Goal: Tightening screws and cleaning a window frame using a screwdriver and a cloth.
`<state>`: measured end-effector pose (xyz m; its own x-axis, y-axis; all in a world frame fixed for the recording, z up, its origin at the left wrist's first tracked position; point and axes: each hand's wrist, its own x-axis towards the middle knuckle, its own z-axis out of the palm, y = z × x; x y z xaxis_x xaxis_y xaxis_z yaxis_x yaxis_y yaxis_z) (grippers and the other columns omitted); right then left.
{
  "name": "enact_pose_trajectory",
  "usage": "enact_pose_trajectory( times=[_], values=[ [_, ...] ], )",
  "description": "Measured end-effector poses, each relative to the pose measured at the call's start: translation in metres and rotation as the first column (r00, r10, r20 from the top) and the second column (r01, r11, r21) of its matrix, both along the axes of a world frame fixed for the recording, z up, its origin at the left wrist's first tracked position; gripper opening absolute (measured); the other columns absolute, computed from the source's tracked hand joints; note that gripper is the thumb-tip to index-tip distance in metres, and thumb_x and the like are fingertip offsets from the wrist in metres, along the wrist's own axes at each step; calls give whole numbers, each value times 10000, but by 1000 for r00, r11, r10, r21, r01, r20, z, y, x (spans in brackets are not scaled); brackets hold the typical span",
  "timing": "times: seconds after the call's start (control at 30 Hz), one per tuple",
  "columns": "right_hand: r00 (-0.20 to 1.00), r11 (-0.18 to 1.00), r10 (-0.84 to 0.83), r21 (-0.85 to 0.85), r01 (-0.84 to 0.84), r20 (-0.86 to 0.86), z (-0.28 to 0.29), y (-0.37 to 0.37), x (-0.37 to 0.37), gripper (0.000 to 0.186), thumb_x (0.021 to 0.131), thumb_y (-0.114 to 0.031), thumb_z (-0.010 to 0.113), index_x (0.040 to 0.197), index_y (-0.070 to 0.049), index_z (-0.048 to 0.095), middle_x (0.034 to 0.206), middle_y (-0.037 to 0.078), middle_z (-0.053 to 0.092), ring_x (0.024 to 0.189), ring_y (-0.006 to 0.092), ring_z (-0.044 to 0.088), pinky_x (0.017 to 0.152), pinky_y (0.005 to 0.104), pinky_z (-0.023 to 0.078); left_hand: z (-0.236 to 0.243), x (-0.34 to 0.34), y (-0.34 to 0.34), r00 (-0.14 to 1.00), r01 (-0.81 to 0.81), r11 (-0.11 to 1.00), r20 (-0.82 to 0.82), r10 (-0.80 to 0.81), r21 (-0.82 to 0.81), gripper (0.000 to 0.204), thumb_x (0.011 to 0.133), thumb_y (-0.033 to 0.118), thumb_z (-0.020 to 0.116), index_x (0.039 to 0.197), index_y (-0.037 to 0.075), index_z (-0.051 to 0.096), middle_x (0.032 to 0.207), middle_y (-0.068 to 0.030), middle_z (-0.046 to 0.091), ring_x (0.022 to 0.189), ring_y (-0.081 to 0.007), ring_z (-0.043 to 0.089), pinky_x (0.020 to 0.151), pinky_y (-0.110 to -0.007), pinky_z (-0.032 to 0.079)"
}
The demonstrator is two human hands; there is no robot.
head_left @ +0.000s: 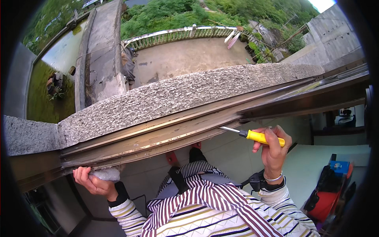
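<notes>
At the window track (158,132), the right hand (272,152) grips a yellow-handled screwdriver (252,136) poking the channel while the left hand (92,181) clutches a grey rag (106,173), so wiping loosened grit likely follows

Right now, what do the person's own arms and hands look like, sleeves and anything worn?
Both arms wear long sleeves striped maroon and white with yellowish zigzag bands. The left hand has a black wrist strap above the cuff. The right hand wears a thin silver bracelet and a black band with a small device.
</notes>
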<state>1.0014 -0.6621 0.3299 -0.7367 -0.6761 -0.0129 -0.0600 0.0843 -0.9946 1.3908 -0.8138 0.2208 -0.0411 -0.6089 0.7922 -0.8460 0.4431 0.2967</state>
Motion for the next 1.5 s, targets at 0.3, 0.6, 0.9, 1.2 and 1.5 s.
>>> enact_pose_trajectory(
  times=[0.3, 0.6, 0.9, 1.2, 1.5],
  values=[
    [946, 949, 308, -105, -298, 103, -19, -23, 48, 107, 876, -29, 552, 842, 67, 584, 889, 195, 655, 609, 153, 635, 546, 250, 538, 3, -5, -2, 1000, 5, 1000, -9, -5, -15, 241, 748, 60, 369, 892, -34, 537, 927, -176, 536, 939, -348, 497, 1000, -523, 327],
    [907, 983, 179, 31, -181, -382, 36, 11, 13, 43, 779, 17, 572, 804, 50, 581, 869, 209, 661, 625, 186, 650, 555, 253, 541, 5, -3, 0, 1000, 0, 1000, -22, -1, -6, 226, 744, 50, 367, 877, -31, 531, 907, -166, 532, 915, -336, 494, 1003, -509, 327],
    [725, 986, 164, 122, -111, -669, 46, 14, 8, 32, 762, 14, 585, 787, 34, 587, 813, 185, 669, 573, 170, 635, 513, 245, 501, 5, -6, -1, 1000, 10, 1000, -24, -10, -13, 231, 739, 35, 363, 878, -34, 534, 912, -163, 537, 922, -332, 497, 1005, -507, 328],
    [645, 988, 146, 141, -60, -750, 30, -1, 16, 204, 713, -48, 766, 810, 26, 602, 822, 164, 669, 623, 189, 643, 552, 261, 503, 0, 1, -3, 1000, 19, 1000, -20, -19, -11, 256, 757, 45, 361, 905, -25, 558, 940, -163, 554, 955, -326, 508, 1003, -496, 336],
    [392, 994, 96, 109, 12, -915, 8, -3, 49, 396, 729, -295, 777, 839, 5, 543, 846, 146, 656, 626, 246, 631, 527, 294, 477, 0, 3, -2, 999, 33, 999, -15, -33, -25, 261, 741, 52, 366, 897, -26, 559, 932, -169, 553, 933, -334, 510, 996, -509, 336]
  ],
)
